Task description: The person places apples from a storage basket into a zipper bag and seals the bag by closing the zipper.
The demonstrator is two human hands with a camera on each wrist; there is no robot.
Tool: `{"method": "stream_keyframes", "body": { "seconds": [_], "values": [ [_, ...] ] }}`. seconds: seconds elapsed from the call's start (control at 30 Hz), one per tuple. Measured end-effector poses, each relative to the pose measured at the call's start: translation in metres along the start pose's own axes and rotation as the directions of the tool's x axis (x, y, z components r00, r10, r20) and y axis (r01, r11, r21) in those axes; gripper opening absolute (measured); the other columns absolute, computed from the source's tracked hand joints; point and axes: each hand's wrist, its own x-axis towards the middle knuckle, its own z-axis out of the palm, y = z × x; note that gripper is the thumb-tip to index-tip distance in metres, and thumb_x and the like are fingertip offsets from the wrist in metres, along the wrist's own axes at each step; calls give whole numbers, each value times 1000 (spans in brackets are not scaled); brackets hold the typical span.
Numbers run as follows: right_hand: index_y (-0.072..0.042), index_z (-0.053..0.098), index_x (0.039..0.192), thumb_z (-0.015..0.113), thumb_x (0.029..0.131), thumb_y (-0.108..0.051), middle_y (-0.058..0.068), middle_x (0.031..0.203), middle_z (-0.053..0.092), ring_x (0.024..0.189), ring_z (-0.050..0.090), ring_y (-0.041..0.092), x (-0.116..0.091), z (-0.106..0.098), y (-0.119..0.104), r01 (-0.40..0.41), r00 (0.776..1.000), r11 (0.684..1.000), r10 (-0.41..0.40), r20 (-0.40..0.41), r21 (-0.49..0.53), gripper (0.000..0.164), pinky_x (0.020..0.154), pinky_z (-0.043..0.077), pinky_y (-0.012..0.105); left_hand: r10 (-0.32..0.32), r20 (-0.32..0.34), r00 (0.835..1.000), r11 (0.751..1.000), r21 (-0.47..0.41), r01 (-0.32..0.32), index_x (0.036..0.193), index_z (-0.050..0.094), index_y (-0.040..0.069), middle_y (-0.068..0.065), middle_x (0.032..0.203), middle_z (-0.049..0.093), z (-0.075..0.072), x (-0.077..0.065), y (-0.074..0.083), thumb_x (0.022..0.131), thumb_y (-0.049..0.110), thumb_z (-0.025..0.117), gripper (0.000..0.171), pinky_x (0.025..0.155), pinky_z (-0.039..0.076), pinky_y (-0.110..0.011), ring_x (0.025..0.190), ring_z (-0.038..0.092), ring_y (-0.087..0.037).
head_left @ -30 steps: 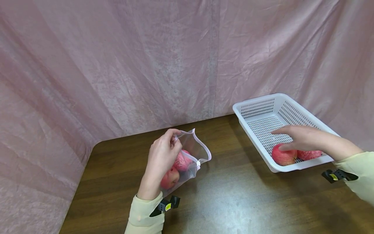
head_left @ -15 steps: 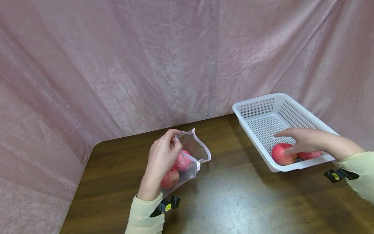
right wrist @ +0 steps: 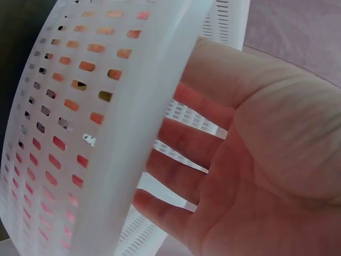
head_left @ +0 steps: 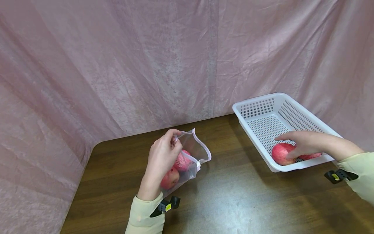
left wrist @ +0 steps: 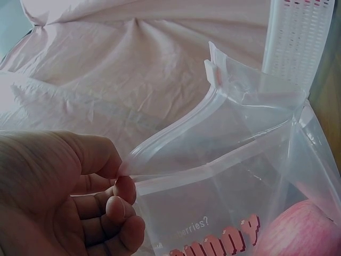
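Thumb and forefinger of my left hand (head_left: 164,150) pinch the rim of a clear zip bag (head_left: 201,147), whose mouth gapes. The left wrist view shows the slider on the bag's edge and red printed letters on its front. Inside the bag lie red apples (head_left: 170,178), partly behind the hand. On the right, my right hand (head_left: 306,143) reaches into a white plastic basket (head_left: 254,138). Its thumb lies against a red apple (head_left: 281,153) near the front, and the fingers extend above it, spread in the right wrist view. A second apple (head_left: 309,156) is mostly hidden under this hand.
The basket stands at the back right of a dark wooden table (head_left: 233,195), its perforated wall (right wrist: 58,122) close before the right wrist camera. A pink curtain (head_left: 163,65) hangs behind the table and down its left side.
My right hand has lowered slightly and shifted a little right, its thumb now further down the apple's side. My left hand and the zip bag have stayed in place.
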Motion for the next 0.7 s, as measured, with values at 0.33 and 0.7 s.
{"method": "stream_keyframes", "body": {
  "seconds": [0.33, 0.7],
  "values": [
    [0, 69, 142, 99, 78, -28, 17, 128, 72, 107, 67, 31, 0, 2, 3, 10, 1000, 1000, -10, 11, -11, 75, 91, 56, 52, 6, -3, 1000, 1000, 3, -6, 124, 76, 12, 1, 85, 60, 1, 0, 0, 99, 8, 65, 28, 68, 44, -40, 72, 53, -18],
    [-1, 69, 141, 99, 79, -29, 11, 122, 72, 104, 66, 27, 0, 7, 6, 27, 1000, 1000, -27, 4, 9, 74, 88, 56, 48, 15, -6, 1000, 1000, 8, -15, 125, 77, 10, 0, 85, 60, 1, 1, 0, 99, 7, 65, 29, 68, 44, -40, 72, 53, -18]
  ]
}}
